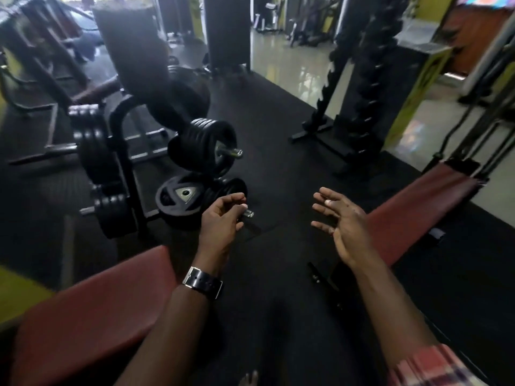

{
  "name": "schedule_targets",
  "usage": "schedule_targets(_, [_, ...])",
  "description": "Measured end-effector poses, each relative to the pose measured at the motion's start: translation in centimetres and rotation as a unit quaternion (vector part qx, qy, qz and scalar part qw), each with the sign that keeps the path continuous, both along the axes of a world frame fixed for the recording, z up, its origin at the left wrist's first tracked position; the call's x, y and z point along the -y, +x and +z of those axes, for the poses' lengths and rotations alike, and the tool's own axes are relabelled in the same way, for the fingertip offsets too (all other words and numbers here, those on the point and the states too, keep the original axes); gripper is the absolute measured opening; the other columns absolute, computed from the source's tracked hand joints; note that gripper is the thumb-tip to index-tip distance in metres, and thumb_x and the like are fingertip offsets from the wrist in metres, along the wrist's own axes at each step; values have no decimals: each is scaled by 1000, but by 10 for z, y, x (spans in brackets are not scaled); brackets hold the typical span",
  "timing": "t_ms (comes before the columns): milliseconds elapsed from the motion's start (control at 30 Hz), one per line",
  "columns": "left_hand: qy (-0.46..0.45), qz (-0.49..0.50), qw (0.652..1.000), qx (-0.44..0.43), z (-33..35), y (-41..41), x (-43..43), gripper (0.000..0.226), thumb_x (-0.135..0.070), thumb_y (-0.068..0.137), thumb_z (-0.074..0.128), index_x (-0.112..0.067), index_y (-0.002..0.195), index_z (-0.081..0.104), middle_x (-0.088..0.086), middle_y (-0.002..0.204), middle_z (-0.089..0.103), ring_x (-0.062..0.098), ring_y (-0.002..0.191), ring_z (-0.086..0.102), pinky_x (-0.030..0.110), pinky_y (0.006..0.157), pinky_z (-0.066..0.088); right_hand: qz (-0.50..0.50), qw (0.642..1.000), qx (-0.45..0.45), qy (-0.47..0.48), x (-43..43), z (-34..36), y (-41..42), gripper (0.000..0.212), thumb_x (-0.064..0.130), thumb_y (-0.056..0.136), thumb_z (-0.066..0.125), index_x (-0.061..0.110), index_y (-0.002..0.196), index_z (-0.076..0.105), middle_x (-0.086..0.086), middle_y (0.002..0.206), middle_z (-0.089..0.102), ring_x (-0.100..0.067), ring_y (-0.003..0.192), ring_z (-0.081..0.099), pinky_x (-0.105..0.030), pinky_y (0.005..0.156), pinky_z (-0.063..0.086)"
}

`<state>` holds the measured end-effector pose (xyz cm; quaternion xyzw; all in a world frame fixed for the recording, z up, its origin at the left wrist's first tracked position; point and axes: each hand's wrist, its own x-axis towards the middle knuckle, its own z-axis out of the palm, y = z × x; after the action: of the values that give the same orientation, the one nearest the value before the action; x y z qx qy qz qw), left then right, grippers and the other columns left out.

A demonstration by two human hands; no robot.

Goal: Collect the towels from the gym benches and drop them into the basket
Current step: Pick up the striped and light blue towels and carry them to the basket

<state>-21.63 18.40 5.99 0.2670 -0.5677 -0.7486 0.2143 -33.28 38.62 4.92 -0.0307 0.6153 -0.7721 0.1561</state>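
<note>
My two hands reach forward over a black rubber floor (267, 129). The left hand (220, 222) hangs with fingers loosely curled, its grip part closed and holding nothing; a black watch (203, 282) sits on the wrist. The right hand (341, 222) is turned palm inward, its grip spread wide, fingers apart and bare. A plaid sleeve (429, 369) shows at the lower right edge.

Two maroon padded benches flank the arms. The left bench (92, 310) runs from the lower left corner toward the middle; the right bench (418, 210) slants up to the right behind the right hand. The visible padding of both is bare: no towel is in view on either one, and no basket appears in the frame.

Beyond the left hand, plates (181, 196) lie flat on the floor, just beside a loaded bar (206, 140) with a steel end. To the left stands a plate rack (111, 168). A dumbbell rack (359, 87) rises at upper right, well apart from the hands. Farther back the rubber gives way to glossy pale tile (292, 65), which reflects light. Yellow-green walls (412, 87) border the right side. The far room is dim and blurred.
</note>
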Motion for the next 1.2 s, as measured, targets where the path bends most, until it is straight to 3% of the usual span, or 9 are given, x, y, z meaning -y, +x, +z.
schedule_targets(133, [-25,-47,999,-8,9,-96,15,24,-7,85,64,-28,91,74,-5,101,73,9,84,62,26,70,50,-49,999,-8,-14,7,14,-74,28,14,90,52,26,105,73,2,113,74,-17,106,67,-31,66,57])
schedule_targets(333, [-60,-104,993,-7,12,-235,8,23,-16,78,67,-33,92,74,-10,101,74,10,99,66,28,75,51,-88,996,-15,-31,1,11,-187,30,13,92,52,24,111,72,4,115,74,-15,108,68,-30,67,56])
schedule_targets(733, [-56,-81,995,-9,22,-519,9,23,-19,76,67,-34,91,74,-8,105,74,6,98,66,29,74,53,-68,997,-28,-36,-4,26,-477,30,16,92,52,25,115,70,3,119,72,-17,112,67,-33,72,56])
schedule_targets(1033, [-49,-36,998,11,6,-673,97,25,-5,88,62,-28,96,70,-7,102,70,7,93,62,33,81,51,-10,999,-30,-33,107,15,-655,29,11,96,49,25,112,69,1,121,70,-16,113,65,-35,75,56])
schedule_targets(1200, [-31,14,999,1,13,-764,180,34,-5,90,61,-24,119,64,-7,109,70,8,99,64,32,82,52,65,996,-68,-10,199,26,-758,32,12,97,47,28,118,65,6,130,65,-14,118,61,-31,76,55])
